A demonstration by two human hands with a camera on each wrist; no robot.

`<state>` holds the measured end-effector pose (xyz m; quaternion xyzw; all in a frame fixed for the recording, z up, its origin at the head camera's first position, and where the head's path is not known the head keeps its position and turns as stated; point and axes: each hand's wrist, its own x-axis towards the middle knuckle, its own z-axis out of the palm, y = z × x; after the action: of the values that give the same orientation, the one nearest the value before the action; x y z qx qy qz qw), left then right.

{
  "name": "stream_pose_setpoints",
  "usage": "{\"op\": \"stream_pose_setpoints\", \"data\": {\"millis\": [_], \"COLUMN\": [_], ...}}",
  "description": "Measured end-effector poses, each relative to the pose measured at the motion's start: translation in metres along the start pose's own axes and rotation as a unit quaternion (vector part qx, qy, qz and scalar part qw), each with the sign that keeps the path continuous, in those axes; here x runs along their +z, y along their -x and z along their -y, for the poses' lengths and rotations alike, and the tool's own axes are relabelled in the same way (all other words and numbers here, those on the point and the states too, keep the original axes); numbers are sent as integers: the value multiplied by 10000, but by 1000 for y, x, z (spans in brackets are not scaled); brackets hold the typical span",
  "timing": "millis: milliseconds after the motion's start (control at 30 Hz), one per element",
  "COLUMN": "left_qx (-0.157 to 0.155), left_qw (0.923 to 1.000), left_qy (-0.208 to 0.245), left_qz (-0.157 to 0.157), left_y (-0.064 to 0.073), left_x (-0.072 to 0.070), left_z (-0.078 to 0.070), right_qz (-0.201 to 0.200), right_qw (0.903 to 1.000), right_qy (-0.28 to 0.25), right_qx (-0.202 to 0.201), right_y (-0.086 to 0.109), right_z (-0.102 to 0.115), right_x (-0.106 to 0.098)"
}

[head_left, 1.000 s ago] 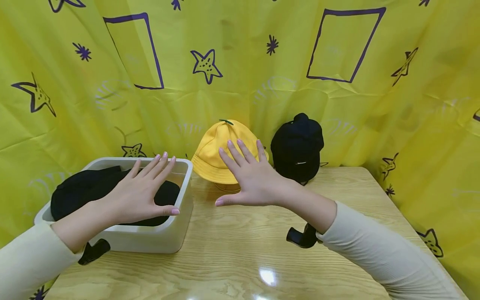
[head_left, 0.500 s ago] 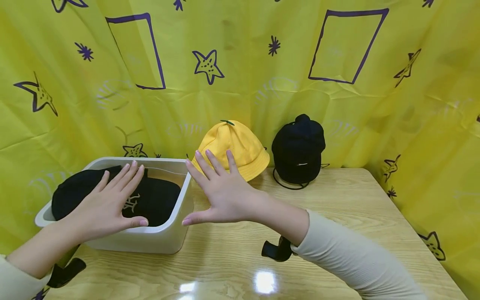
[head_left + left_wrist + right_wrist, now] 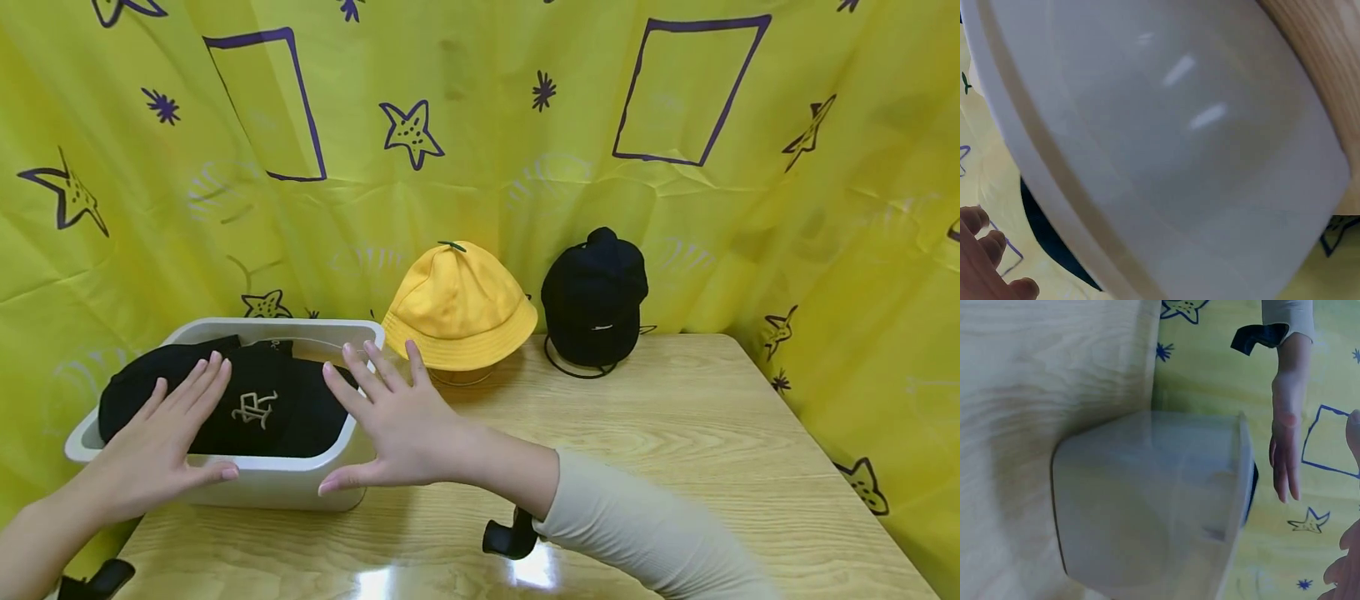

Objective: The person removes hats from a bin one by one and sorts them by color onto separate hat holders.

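Note:
A white bin (image 3: 277, 487) stands at the left of the table with black caps inside. One black cap (image 3: 315, 408) bears a pale embroidered letter mark; a plain dark cap (image 3: 142, 379) lies left of it. My left hand (image 3: 153, 446) is spread, palm down, above the bin's front left. Fingers apart, my right hand (image 3: 405, 429) hovers by the bin's front right corner, overlapping its rim in the head view. Neither hand holds anything. In the left wrist view the bin wall (image 3: 1179, 156) fills most of the frame. The right wrist view shows my left hand (image 3: 1285, 437) raised beyond the bin.
Behind the bin's right end, a yellow bucket hat (image 3: 461, 308) with a green sprout on top sits at the table's back. A black cap (image 3: 596, 300) with a cord stands to its right. A yellow patterned curtain (image 3: 480, 192) hangs behind the wooden table (image 3: 637, 442).
Both hands have moved left and back toward the body, still spread. The embroidered cap and the yellow hat are now less covered by them. The bin and hats have stayed in place.

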<state>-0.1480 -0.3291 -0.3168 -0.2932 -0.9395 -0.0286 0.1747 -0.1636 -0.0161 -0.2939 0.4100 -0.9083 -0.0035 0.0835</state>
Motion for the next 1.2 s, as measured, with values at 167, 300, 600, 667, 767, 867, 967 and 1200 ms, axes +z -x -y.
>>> {"op": "stream_pose_setpoints", "data": {"millis": [167,300,600,667,767,867,967,1200], "left_qx": [-126,-321,-735,-779,-812,-791,-679,-582], "left_qw": [9999,9995,9966,9960,9957,9958,9967,9981], "left_qy": [63,-70,-381,-438,-447,-452,-433,-188], "left_qz": [4,-6,-20,23,82,94,56,0], "left_y": [12,22,48,52,57,62,68,78], "left_x": [5,7,15,17,19,21,23,27], "left_z": [7,15,43,47,54,61,68,81], "right_qz": [117,108,-43,-67,-68,-107,-196,-471], "right_qw": [9999,9996,9987,9984,9976,9966,9955,9920], "right_qy": [107,231,472,526,645,745,807,951], "right_qx": [-29,-89,-178,-197,-235,-322,-467,-689], "right_y": [-6,-10,-18,-19,-20,-21,-23,-25], "right_z": [9,14,20,20,20,21,23,25], "right_x": [15,25,46,50,55,60,64,71]}}
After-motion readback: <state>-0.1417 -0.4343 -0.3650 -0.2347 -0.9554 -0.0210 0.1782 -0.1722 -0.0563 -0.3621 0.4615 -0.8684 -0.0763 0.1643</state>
